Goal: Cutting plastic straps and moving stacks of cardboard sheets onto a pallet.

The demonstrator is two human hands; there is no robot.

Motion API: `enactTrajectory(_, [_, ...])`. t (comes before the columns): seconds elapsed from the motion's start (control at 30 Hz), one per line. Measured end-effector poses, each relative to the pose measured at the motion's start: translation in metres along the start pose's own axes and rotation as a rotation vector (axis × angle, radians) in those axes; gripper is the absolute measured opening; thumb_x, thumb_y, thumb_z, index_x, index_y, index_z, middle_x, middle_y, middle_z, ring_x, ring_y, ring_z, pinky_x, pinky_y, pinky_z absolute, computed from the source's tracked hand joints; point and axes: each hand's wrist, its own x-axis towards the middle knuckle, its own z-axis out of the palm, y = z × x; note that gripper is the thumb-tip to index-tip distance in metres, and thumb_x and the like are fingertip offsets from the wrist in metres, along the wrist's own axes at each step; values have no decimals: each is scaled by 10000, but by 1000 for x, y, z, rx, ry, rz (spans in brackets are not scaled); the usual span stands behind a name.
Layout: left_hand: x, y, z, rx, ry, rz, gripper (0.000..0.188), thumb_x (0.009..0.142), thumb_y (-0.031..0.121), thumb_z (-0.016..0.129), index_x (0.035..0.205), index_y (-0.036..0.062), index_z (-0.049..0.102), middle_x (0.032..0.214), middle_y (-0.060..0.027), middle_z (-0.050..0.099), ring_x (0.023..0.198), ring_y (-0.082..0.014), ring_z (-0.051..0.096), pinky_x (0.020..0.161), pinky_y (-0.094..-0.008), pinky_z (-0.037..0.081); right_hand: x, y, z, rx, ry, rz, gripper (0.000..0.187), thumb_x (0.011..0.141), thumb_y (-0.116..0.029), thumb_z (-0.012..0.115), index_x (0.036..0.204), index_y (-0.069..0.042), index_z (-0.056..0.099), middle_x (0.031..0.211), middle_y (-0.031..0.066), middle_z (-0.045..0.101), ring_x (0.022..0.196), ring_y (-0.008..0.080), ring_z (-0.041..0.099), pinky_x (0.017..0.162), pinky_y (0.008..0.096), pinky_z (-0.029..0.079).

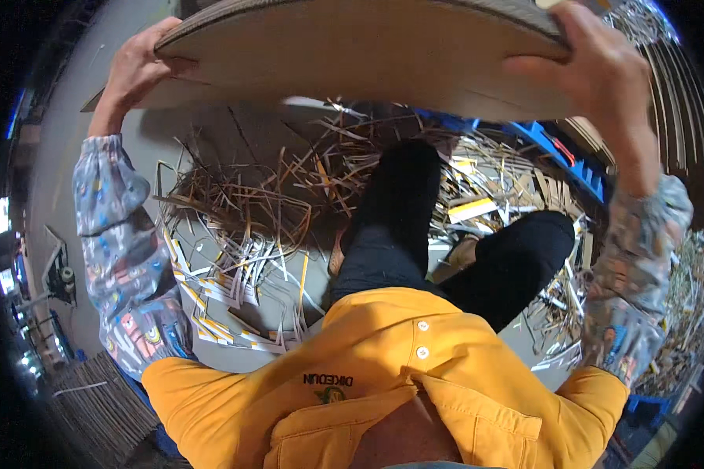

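Observation:
A stack of brown cardboard sheets (352, 59) spans the top of the head view, held up in front of me by both hands. My left hand (142, 66) grips its left end, the thumb lying along the near face and the fingers over the top edge. At the right end my right hand (602, 66) is closed round the stack in the same way, slightly blurred. Patterned sleeve covers reach up both forearms. The stack's far side and its top are cut off or hidden.
Cardboard offcut strips (250, 195) litter the grey floor around my legs. A blue pallet (555, 152) with something red on it lies to the right. Stacked cardboard (677, 102) stands at the far right, and another cardboard stack (102, 399) at the lower left.

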Motion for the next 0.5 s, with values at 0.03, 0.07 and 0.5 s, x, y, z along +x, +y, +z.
enactTrajectory(0.03, [6,12,11,-11,0,10,430,631,168,715,1032,101,574,918,-62,639,858,-247,605,756,-332,465,-12,13,-5,-6,22,-5,497,624,-438,750,946,-104,573,778,78,614,731,245,613,636,361,478])
enactTrajectory(0.07, [10,23,25,-203,-90,25,438,625,183,720,1028,99,571,911,-70,636,856,-249,604,745,-339,464,-23,21,-6,-15,11,-2,497,624,-438,750,946,-104,573,778,78,614,731,245,613,636,361,478])
enactTrajectory(0.5, [92,169,81,192,-104,366,412,675,316,698,1009,129,547,849,-101,602,847,-301,584,672,-405,437,-181,121,16,-70,-304,260,553,619,-456,733,985,-81,559,928,103,621,851,303,603,708,384,480])
